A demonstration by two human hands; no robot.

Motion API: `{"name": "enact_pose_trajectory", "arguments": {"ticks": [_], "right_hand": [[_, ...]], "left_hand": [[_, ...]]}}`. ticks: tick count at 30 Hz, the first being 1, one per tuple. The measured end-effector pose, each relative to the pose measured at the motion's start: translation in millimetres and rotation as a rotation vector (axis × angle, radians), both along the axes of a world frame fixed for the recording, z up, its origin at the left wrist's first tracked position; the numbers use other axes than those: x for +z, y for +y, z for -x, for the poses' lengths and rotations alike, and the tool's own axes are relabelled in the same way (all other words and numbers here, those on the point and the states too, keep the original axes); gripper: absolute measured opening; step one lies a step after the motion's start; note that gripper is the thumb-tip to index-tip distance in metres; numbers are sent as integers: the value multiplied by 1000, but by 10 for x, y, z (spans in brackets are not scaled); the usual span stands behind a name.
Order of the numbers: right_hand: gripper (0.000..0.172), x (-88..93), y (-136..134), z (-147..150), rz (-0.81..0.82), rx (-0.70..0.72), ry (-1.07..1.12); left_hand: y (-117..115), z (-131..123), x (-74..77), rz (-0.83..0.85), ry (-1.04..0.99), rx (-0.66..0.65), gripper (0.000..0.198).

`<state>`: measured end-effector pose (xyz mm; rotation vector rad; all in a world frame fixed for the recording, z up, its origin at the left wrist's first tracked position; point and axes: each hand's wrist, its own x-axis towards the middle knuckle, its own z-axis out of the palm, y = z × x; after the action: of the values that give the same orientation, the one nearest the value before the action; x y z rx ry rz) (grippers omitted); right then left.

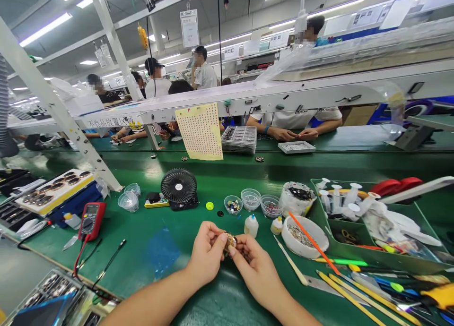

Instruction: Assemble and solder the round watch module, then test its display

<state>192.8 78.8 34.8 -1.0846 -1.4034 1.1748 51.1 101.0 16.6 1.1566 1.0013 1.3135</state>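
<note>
My left hand and my right hand meet low over the green bench mat. Both pinch a small round metal part between fingertips and thumbs. Most of that part is hidden by my fingers. Just beyond my hands stand two small white dropper bottles, and a black desk fan sits further back.
Three small clear cups and a white bowl of tiny parts stand to the right. A green tray of syringes and loose pens and sticks fill the right side. A red multimeter lies left. Other people work across the bench.
</note>
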Motion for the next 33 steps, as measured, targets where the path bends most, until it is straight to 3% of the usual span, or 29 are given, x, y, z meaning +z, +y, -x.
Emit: {"name": "enact_pose_trajectory", "arguments": {"ticks": [8,14,18,23,27,30,33], "right_hand": [[50,-18,-24,51,222,72,207],[45,91,-5,11,447,142,582],[39,107,12,22,522,188,672],[41,60,23,27,514,231,571],[50,35,12,-3,442,280,349],[54,18,14,2,417,306,170],[59,-5,18,45,397,311,32]], "left_hand": [[26,102,-68,-66,74,46,47],[78,237,38,-255,92,-115,79],[99,231,72,-453,231,-140,61],[64,323,193,-619,303,-38,50],[-114,750,336,-473,640,151,50],[-305,1302,344,-296,782,340,47],[-505,1947,272,-63,906,571,56]]}}
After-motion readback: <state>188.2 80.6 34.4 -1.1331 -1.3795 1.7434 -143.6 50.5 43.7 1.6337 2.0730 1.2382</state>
